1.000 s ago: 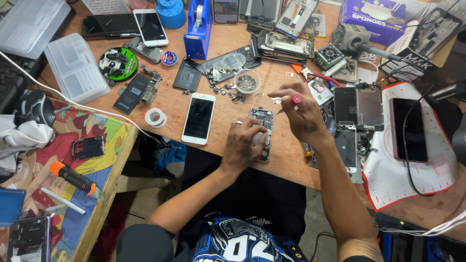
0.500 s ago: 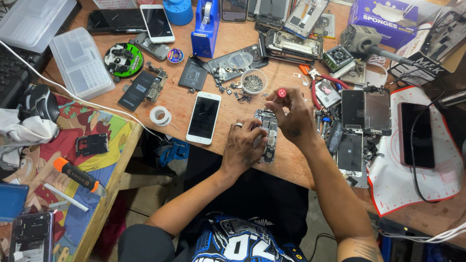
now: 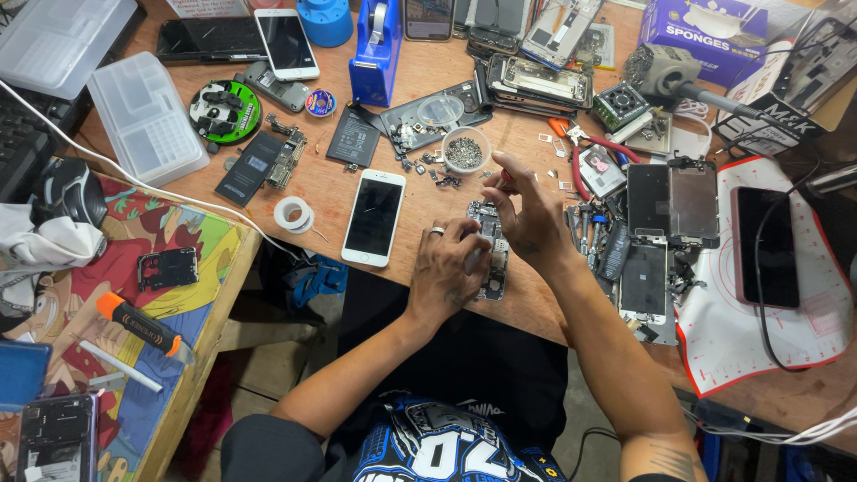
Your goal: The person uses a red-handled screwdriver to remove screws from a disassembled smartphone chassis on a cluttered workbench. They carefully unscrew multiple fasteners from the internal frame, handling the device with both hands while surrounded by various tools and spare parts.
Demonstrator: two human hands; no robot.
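1. Now the bench (image 3: 357,192) sits much as it did a second ago, with the same clutter of phone parts across it; the view has only drifted a little.
2. Nearby, the white phone (image 3: 374,217) lies face up just left of the hands, unmoved, and the small bowl of screws (image 3: 466,150) stands just beyond them.
3. Centrally, the opened phone frame (image 3: 490,252) lies flat at the bench's near edge, where it was before.
4. Meanwhile the left hand (image 3: 446,272) stays curled over the frame's left side, fingers closed on it, pinning it down.
5. Lastly, the right hand (image 3: 528,212) has shifted: it now stands over the frame's top end, fingers pinched shut on a red-tipped screwdriver (image 3: 505,178), which looks more upright than half a second ago. I judge it is set on a screw.
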